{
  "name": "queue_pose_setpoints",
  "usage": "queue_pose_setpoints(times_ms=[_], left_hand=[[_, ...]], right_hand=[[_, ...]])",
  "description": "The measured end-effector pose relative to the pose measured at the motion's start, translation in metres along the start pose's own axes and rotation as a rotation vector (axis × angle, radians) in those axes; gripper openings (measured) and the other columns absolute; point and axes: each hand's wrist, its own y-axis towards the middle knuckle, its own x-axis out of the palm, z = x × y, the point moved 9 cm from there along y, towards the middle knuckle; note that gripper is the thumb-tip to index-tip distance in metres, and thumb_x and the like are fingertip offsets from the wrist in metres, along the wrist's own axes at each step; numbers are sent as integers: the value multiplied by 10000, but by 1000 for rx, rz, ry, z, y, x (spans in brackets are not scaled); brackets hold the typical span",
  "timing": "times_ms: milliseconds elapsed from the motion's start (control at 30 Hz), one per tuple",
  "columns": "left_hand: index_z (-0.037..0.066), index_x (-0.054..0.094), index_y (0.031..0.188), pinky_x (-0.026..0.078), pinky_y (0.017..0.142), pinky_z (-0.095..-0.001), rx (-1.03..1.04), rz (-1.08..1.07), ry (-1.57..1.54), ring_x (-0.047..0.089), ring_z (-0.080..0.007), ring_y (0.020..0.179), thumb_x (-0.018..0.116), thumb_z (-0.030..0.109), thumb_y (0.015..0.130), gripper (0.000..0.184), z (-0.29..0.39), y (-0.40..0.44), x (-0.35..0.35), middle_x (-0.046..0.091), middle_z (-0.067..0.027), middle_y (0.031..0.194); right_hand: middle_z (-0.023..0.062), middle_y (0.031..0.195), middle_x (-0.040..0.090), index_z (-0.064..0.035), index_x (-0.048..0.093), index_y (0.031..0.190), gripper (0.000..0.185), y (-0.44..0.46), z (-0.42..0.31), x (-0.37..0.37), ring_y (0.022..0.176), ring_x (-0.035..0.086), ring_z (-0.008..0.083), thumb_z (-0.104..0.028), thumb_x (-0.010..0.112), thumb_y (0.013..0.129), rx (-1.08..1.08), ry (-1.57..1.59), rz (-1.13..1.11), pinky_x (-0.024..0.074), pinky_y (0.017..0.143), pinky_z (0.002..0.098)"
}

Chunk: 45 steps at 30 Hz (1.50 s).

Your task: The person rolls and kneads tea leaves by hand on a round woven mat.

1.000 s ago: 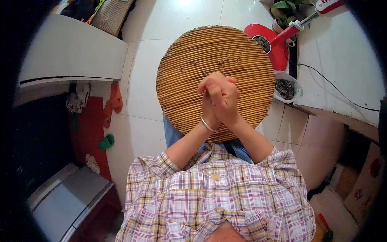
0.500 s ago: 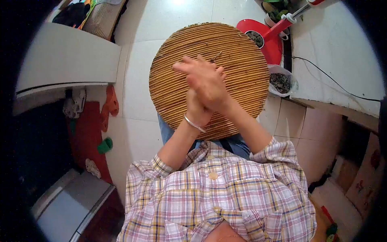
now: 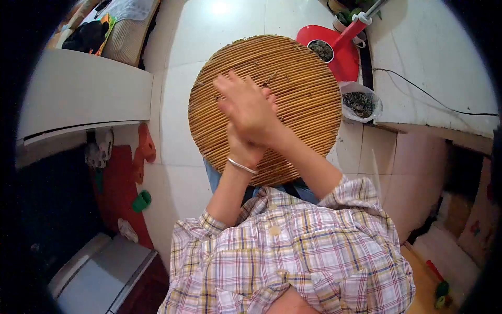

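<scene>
Over a round tabletop of thin brown rods [image 3: 308, 112], my two hands are laid palm to palm. My right hand [image 3: 250, 107] is on top, its fingers stretched out toward the far left. Beneath it lies my left hand [image 3: 241, 149], with a silver bangle [image 3: 242, 166] on the wrist. Only the heel and a few fingertips of that hand show; they look extended. Whether anything is between the palms is hidden. Small dark twig-like bits [image 3: 269, 79] lie on the rods just beyond my fingers.
A red round-based stand [image 3: 340, 47] with a cup of dark bits [image 3: 320, 51] is at the far right. Near it sits a clear bag of dark dried material [image 3: 360, 104]. Orange slippers [image 3: 146, 144] and a green cup-like object [image 3: 141, 201] lie on the left floor.
The whole view has shifted slightly. My hands stay pressed together, a little further left over the tabletop, with the right one still on top.
</scene>
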Motion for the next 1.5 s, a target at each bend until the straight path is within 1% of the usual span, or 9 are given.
queue_pose_setpoints(times_ms=[200,433,567,733,900,1000,1200,1400,1500], left_hand=[[47,164,1517,186,1198,-443,70,-4,95,215,-330,1445,309,478,1016,676,7,10,-22,207,-156,1571],[79,470,1341,394,1086,-446,72,221,109,514,-279,1238,334,400,1032,466,37,2,-2,529,-118,1346],[77,468,1342,389,1091,-442,78,36,21,506,-277,1246,318,397,1034,469,15,6,-5,526,-117,1349],[74,466,1343,382,1096,-438,-40,295,29,497,-274,1256,297,393,1037,473,-6,-5,-10,523,-115,1351],[12,243,1488,182,1194,-456,16,-4,-105,239,-339,1436,227,364,1043,568,31,13,2,266,-179,1546],[24,250,1489,189,1194,-448,215,-31,201,246,-333,1434,230,382,1040,574,23,6,5,260,-173,1550],[48,186,1509,201,1191,-459,13,195,217,260,-331,1429,286,432,1031,621,27,1,5,216,-154,1566],[45,214,1499,263,1163,-477,67,-128,-175,335,-342,1388,305,465,1021,642,20,1,17,291,-155,1536],[38,190,1507,259,1162,-472,40,68,133,258,-357,1424,282,487,1016,672,19,1,14,211,-154,1572]], right_hand=[[193,1343,547,1,550,1301,505,-23,-28,9,1319,426,391,-367,484,962,10,-219,-135,252,1127,491],[194,1332,553,16,562,1278,454,-4,-14,1,1307,435,393,-307,442,982,1,-236,-52,264,1123,483],[216,1295,566,-19,607,1211,433,-27,-38,10,1283,455,400,-328,489,932,-39,-286,18,299,1087,521],[213,1303,563,-33,620,1209,411,7,11,-6,1311,429,394,-303,461,943,-113,-284,-12,253,1098,569],[219,1318,545,35,567,1245,434,-25,-36,-2,1313,418,406,-202,516,885,-54,-190,-48,244,1133,484],[219,1329,539,33,567,1251,430,-23,-32,6,1320,408,405,-218,486,911,-22,-246,-15,241,1134,484],[249,1372,490,32,539,1288,443,-7,-12,1,1324,398,433,-201,451,922,-92,-281,4,249,1133,477],[257,1338,517,34,552,1271,408,-16,-38,18,1308,419,426,-148,475,914,-126,-237,-50,310,1102,475],[238,1322,542,36,571,1249,398,7,-3,11,1303,435,400,-155,487,910,-64,-116,16,315,1103,459]])
